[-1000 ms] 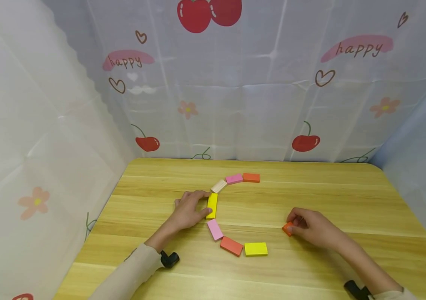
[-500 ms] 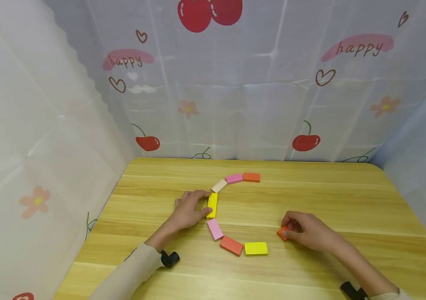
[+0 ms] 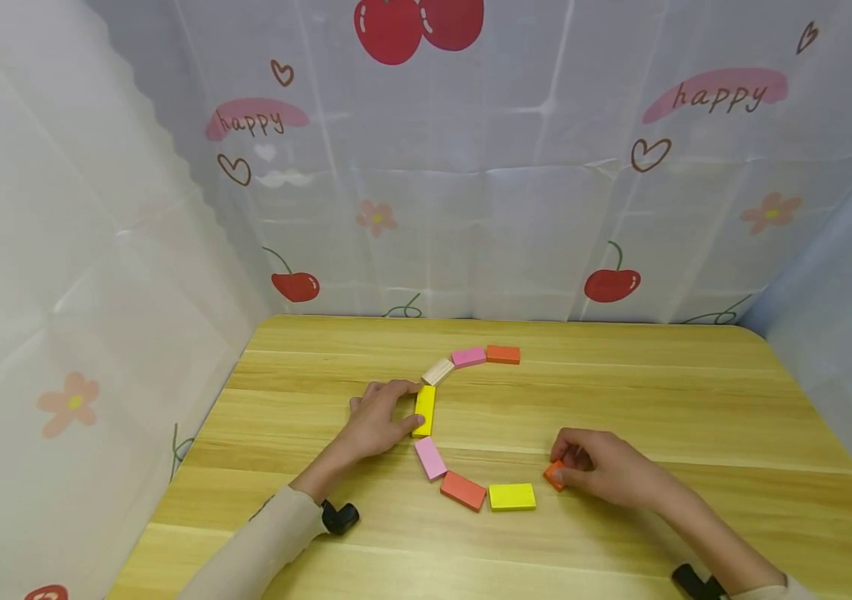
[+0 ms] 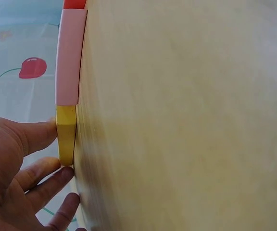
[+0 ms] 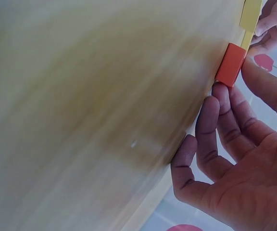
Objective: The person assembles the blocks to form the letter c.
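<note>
Flat rectangular blocks lie in an open curve on the wooden table [image 3: 659,375]. My left hand [image 3: 372,425] pinches a yellow block [image 3: 425,408] at the curve's left side, thumb at the near end and a finger at the far end. Between thumb and fingers, my right hand [image 3: 613,469] holds an orange block [image 3: 554,476], low over or on the table; which of these I cannot tell. Just left of it is another yellow block [image 3: 512,497], apart from the orange one. A pink block [image 3: 429,459] and a red block [image 3: 463,492] continue the curve toward the left hand.
Beyond the left hand come a bare-wood block [image 3: 438,372], a magenta-pink block [image 3: 468,357] and an orange-red block [image 3: 503,355]. A printed curtain [image 3: 471,200] hangs behind the table and along both sides.
My right hand has moved left and slightly nearer with the orange block, closing on the yellow block at the curve's near end. The left hand keeps its place.
</note>
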The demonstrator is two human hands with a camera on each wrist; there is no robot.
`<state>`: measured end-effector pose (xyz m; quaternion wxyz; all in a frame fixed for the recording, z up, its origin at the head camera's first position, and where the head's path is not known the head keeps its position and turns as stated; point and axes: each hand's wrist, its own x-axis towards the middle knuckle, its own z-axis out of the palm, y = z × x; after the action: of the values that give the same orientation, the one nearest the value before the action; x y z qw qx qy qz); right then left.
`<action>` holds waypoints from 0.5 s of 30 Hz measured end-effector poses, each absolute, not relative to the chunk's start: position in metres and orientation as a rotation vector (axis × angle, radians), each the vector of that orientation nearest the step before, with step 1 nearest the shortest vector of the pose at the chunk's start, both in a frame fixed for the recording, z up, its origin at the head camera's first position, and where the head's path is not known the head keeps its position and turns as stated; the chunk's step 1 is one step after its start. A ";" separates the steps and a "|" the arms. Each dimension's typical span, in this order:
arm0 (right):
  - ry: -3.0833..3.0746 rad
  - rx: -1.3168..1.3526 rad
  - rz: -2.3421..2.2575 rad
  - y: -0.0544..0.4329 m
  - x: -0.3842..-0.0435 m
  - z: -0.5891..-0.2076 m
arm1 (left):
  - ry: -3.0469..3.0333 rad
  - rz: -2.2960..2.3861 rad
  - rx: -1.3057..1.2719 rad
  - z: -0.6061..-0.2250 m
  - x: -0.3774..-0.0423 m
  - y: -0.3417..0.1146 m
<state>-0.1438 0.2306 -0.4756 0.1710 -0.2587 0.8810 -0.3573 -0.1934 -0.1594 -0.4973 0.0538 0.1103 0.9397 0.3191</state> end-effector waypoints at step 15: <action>2.466 -0.776 -1.032 0.222 -0.142 -0.476 | 2.858 0.971 0.344 -0.497 -0.194 -0.160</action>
<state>-0.1421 0.2218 -0.4764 0.1782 -0.2743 0.8717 -0.3649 -0.1940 -0.1602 -0.4970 0.0519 0.1131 0.9395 0.3191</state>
